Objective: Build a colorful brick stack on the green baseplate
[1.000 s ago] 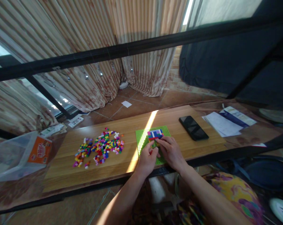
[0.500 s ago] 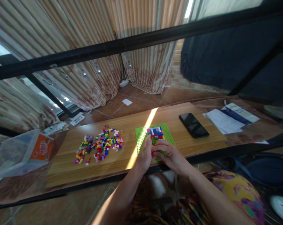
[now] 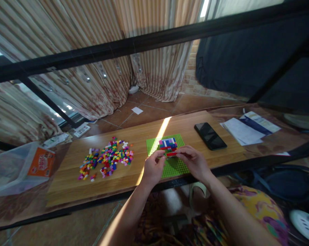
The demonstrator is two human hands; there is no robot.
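A green studded baseplate (image 3: 178,168) lies near the table's front edge. On its far half stands a block of toy bricks (image 3: 168,142) in blue, white, purple and red. Just in front of that block, a short row of red toy bricks (image 3: 171,154) spans the gap between my hands. My left hand (image 3: 154,166) pinches its left end between thumb and fingers. At the right end, my right hand (image 3: 194,162) has its fingertips closed on the same row. Whether the row touches the plate I cannot tell.
Loose coloured bricks (image 3: 113,155) lie heaped on the left of the wooden tabletop (image 3: 75,188). A clear plastic box (image 3: 14,167) with an orange label stands farther left. To the right are a black phone (image 3: 210,136) and some papers (image 3: 243,131).
My hands have moved apart from their closed-together position over the baseplate. The red row now shows between my fingertips, and more of the plate's near half is visible.
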